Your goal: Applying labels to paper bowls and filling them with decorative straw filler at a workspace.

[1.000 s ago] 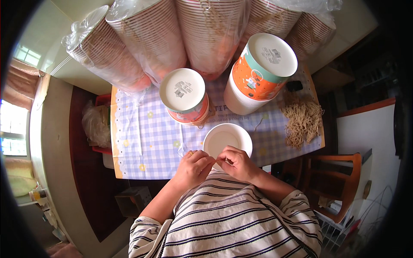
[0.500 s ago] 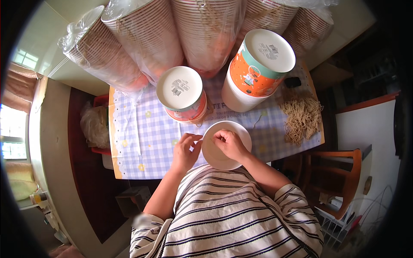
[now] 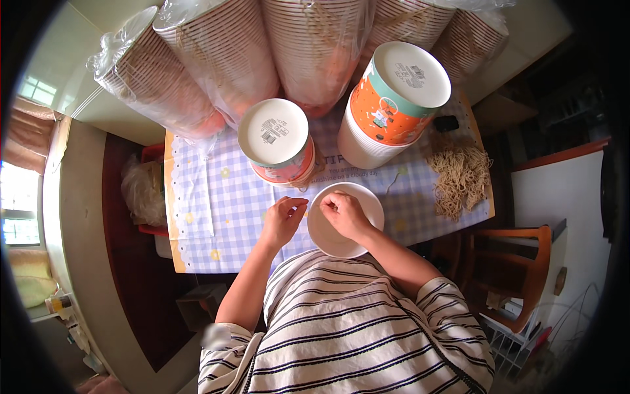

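A white paper bucket (image 3: 323, 235) stands mouth up at the table's near edge, against my striped top. My right hand (image 3: 346, 213) is over its opening, fingertips pinched together near the left inner wall. Just outside the left rim, my left hand (image 3: 283, 220) has its thumb and fingers closed in a pinch. Whatever lies between the fingers of either hand is too small to make out. Beyond the hands, a short stack of upside-down paper buckets (image 3: 273, 131) with red-orange sides stands at centre left. A taller upside-down stack (image 3: 394, 111), orange and green on top, is to its right.
Several plastic-wrapped stacks of buckets (image 3: 315, 52) line the back of the table. A heap of beige string (image 3: 458, 178) lies at the right, near a small black object (image 3: 447, 123). A checked cloth (image 3: 197, 223) covers the table. A wooden chair (image 3: 541, 262) stands at the right.
Both hands have shifted slightly away from my body, the right one also a little left. The bucket stays nearly in place.
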A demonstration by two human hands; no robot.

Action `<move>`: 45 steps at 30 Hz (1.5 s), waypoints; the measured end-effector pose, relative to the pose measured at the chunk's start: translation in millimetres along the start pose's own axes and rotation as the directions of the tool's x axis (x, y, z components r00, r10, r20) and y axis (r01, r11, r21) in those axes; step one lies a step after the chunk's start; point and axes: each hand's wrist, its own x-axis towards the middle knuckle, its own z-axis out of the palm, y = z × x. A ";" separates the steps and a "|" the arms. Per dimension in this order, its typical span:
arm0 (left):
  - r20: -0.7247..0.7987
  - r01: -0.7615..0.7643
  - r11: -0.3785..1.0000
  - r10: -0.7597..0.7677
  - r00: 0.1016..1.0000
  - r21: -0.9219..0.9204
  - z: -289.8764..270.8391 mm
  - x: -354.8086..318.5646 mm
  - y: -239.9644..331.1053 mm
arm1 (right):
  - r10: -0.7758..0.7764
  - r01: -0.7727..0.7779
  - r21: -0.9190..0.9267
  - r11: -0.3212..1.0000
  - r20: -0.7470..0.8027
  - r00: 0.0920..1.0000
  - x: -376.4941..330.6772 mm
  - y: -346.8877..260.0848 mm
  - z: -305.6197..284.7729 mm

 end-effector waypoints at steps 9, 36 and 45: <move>0.058 -0.019 0.998 0.022 0.998 -0.055 -13.3 -10.6 34.8 | -0.220 0.221 -0.030 0.975 0.012 0.975 -9.6 -26.6 -19.1; 0.153 -0.087 0.995 0.078 0.985 0.050 -15.1 -32.8 53.4 | -0.451 0.470 -0.176 0.865 0.136 0.882 -25.7 -44.8 -24.5; 0.179 0.018 0.999 -0.011 0.984 -0.036 -15.5 -35.1 52.3 | -0.501 0.531 -0.221 0.818 0.179 0.847 -27.8 -44.6 -26.0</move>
